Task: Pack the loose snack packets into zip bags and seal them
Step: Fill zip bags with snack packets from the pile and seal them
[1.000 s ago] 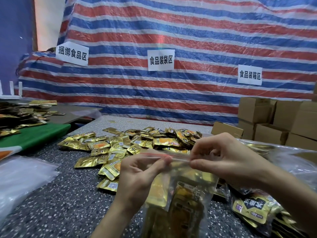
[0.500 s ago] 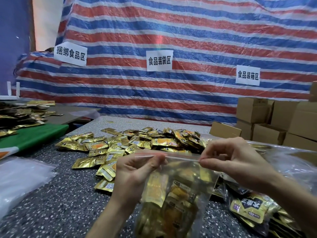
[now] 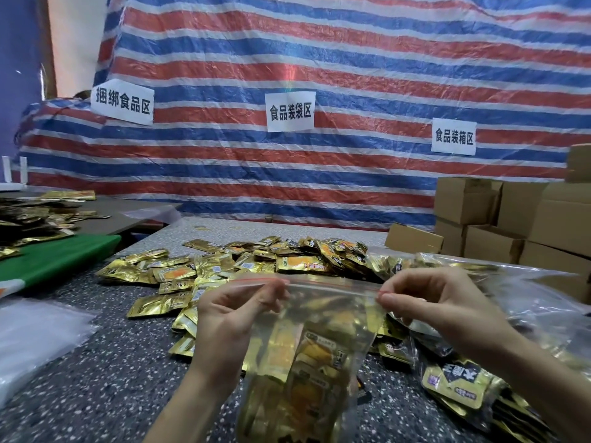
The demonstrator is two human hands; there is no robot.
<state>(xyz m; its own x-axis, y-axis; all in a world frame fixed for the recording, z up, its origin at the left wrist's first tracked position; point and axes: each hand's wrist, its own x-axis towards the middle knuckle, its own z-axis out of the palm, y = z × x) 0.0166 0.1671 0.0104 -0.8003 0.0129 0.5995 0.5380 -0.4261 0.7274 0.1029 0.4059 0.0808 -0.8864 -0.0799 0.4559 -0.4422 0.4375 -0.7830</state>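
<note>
The zip bag (image 3: 307,378) runs off the lower edge, and the inner packets (image 3: 316,353) blur behind its plastic. We cannot tell whether its strip (image 3: 332,286) is sealed between the left hand (image 3: 230,318) and right hand (image 3: 438,308), whose fingertips cover parts of it. The cardboard boxes (image 3: 527,225) are cut by the right edge, and print on the loose packets (image 3: 243,266) is too small to read.
</note>
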